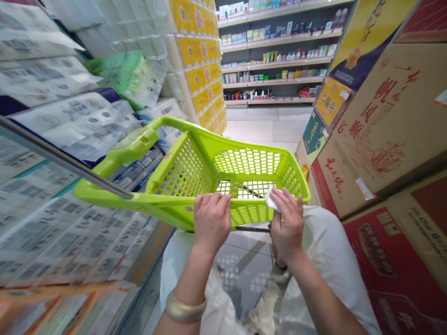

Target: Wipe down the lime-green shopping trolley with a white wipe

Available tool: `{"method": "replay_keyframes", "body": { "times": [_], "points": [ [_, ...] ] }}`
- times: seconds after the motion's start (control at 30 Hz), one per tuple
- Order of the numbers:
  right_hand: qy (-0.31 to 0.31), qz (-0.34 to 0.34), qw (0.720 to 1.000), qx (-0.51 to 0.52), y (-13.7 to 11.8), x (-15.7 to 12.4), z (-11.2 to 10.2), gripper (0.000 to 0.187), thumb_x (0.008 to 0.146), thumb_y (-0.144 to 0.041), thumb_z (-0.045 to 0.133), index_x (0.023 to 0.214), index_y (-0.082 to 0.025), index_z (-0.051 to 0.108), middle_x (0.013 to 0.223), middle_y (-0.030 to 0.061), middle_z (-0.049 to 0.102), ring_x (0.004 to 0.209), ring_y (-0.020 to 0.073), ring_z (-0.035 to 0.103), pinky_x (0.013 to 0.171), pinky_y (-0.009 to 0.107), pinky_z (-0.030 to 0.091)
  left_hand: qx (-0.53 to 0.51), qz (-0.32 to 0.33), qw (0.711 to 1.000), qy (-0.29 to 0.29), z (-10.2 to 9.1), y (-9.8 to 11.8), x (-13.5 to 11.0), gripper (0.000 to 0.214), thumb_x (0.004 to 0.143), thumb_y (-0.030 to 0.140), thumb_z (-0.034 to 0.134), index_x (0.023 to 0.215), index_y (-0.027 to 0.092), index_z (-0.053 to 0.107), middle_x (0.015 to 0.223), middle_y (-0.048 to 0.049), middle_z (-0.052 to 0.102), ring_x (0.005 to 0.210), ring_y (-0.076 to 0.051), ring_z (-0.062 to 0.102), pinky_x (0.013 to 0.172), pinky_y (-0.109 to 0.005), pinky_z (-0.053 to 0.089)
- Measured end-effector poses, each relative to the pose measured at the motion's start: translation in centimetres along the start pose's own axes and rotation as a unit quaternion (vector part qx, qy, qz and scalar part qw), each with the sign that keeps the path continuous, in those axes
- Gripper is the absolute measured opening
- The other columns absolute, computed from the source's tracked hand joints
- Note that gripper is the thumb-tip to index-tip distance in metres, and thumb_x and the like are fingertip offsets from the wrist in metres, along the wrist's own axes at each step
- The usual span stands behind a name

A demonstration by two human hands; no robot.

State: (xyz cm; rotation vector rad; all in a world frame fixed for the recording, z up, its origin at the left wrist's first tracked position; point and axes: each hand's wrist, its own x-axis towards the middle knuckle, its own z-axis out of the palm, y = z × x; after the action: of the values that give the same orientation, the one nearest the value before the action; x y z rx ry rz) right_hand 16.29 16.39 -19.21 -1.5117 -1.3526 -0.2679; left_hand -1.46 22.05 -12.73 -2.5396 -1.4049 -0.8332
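A lime-green plastic shopping cart (174,202) stands crosswise in front of my knees, with holes through its basket walls. My left hand (212,218) is closed over the near rim, fingers curled to the inside. Farther right along that rim, my right hand (289,221) presses a crumpled white cloth or tissue (271,200) against the edge near the corner. Part of the white piece is hidden under the fingers. The cart's thick handle (132,148) is at the left, and a grey metal pole (66,157) reaches its near side.
Stacked paper packs (70,125) rise on the left, with a green pack (122,74) on top. Yellow-fronted rolls (200,65) stand behind the cart. Printed cartons (380,121) crowd the right. Shelves of bottles and boxes (279,63) line the far end beyond the tiled floor (265,125).
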Motion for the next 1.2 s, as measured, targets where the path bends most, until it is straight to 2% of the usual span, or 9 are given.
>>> {"method": "replay_keyframes", "body": {
  "times": [0.1, 0.3, 0.43, 0.57, 0.67, 0.9, 1.0, 1.1, 1.2],
  "points": [
    [0.017, 0.022, 1.0, 0.002, -0.4, 0.0, 0.3, 0.046, 0.088, -0.006, 0.042, 0.123, -0.023, 0.065, 0.124, 0.008, 0.07, 0.134, 0.0249, 0.053, 0.119, 0.058, 0.026, 0.001, -0.004, 1.0, 0.001, 0.1, 0.2, 0.1, 0.021, 0.093, 0.02, 0.052, 0.104, 0.024, 0.069, 0.092, -0.0035, 0.072, 0.094, -0.024, 0.06, 0.092, -0.041, 0.035],
    [-0.097, -0.072, 0.989, 0.087, -4.8, 0.5, 2.8, 0.048, 0.091, -0.008, 0.04, 0.132, -0.024, 0.06, 0.131, 0.0056, 0.067, 0.133, 0.0185, 0.054, 0.121, 0.044, 0.03, 0.006, 0.0, 1.0, -0.006, 0.0, 0.1, 0.2, 0.021, 0.095, 0.022, 0.049, 0.101, 0.023, 0.069, 0.09, -0.0043, 0.072, 0.093, -0.023, 0.061, 0.092, -0.041, 0.035],
    [-0.089, -0.068, 0.993, 0.047, -2.0, 0.1, 0.9, 0.046, 0.092, -0.008, 0.041, 0.13, -0.025, 0.061, 0.13, 0.0054, 0.068, 0.132, 0.019, 0.055, 0.122, 0.046, 0.027, 0.0, 0.004, 1.0, -0.002, -0.1, -0.2, 0.0, 0.021, 0.094, 0.021, 0.05, 0.103, 0.024, 0.069, 0.092, -0.0035, 0.073, 0.093, -0.023, 0.061, 0.092, -0.041, 0.035],
    [0.017, 0.006, 1.0, -0.016, 2.2, -0.4, -1.6, 0.045, 0.088, -0.006, 0.042, 0.123, -0.023, 0.065, 0.123, 0.0077, 0.071, 0.13, 0.0238, 0.056, 0.118, 0.056, 0.03, -0.003, -0.001, 1.0, 0.003, 0.0, -0.1, 0.0, 0.02, 0.094, 0.021, 0.051, 0.102, 0.024, 0.069, 0.092, -0.0031, 0.073, 0.093, -0.023, 0.06, 0.093, -0.041, 0.034],
    [0.06, 0.042, 0.997, -0.021, 2.0, -0.5, -1.3, 0.044, 0.087, -0.006, 0.043, 0.122, -0.021, 0.066, 0.124, 0.0103, 0.07, 0.133, 0.0258, 0.053, 0.117, 0.059, 0.03, -0.003, -0.003, 1.0, 0.005, 0.1, 0.1, 0.1, 0.02, 0.094, 0.021, 0.051, 0.102, 0.024, 0.069, 0.092, -0.003, 0.073, 0.093, -0.023, 0.06, 0.093, -0.041, 0.034],
    [-0.097, -0.073, 0.99, 0.076, -3.9, -0.3, 1.8, 0.045, 0.092, -0.007, 0.04, 0.13, -0.023, 0.06, 0.133, 0.0053, 0.066, 0.136, 0.0183, 0.051, 0.121, 0.044, 0.029, 0.003, 0.002, 1.0, -0.001, -0.1, 0.0, 0.1, 0.02, 0.094, 0.021, 0.05, 0.102, 0.023, 0.068, 0.091, -0.0032, 0.073, 0.093, -0.023, 0.061, 0.092, -0.041, 0.035],
    [-0.07, -0.052, 0.995, 0.043, -1.4, -0.4, 0.4, 0.044, 0.091, -0.006, 0.042, 0.127, -0.023, 0.062, 0.13, 0.0056, 0.068, 0.134, 0.0193, 0.053, 0.122, 0.047, 0.026, 0.0, 0.009, 1.0, 0.004, -0.1, -0.1, 0.0, 0.019, 0.094, 0.02, 0.051, 0.102, 0.023, 0.068, 0.091, -0.0028, 0.072, 0.092, -0.023, 0.061, 0.092, -0.04, 0.034],
    [0.016, 0.004, 1.0, 0.0, 2.0, -0.4, -1.3, 0.042, 0.09, -0.006, 0.044, 0.122, -0.023, 0.065, 0.124, 0.0074, 0.071, 0.131, 0.0228, 0.055, 0.119, 0.055, 0.028, 0.0, 0.012, 1.0, 0.014, 0.1, -0.1, 0.0, 0.018, 0.093, 0.019, 0.053, 0.1, 0.023, 0.069, 0.091, -0.0023, 0.072, 0.091, -0.023, 0.061, 0.092, -0.04, 0.034],
    [0.053, 0.035, 0.998, -0.001, 2.1, -0.3, -1.4, 0.042, 0.088, -0.006, 0.043, 0.12, -0.021, 0.066, 0.122, 0.0091, 0.071, 0.13, 0.0248, 0.055, 0.116, 0.058, 0.032, 0.002, 0.01, 1.0, 0.021, 0.3, 0.0, 0.0, 0.017, 0.093, 0.019, 0.054, 0.1, 0.022, 0.069, 0.09, -0.0022, 0.072, 0.091, -0.023, 0.06, 0.092, -0.04, 0.034]
  ]
}}
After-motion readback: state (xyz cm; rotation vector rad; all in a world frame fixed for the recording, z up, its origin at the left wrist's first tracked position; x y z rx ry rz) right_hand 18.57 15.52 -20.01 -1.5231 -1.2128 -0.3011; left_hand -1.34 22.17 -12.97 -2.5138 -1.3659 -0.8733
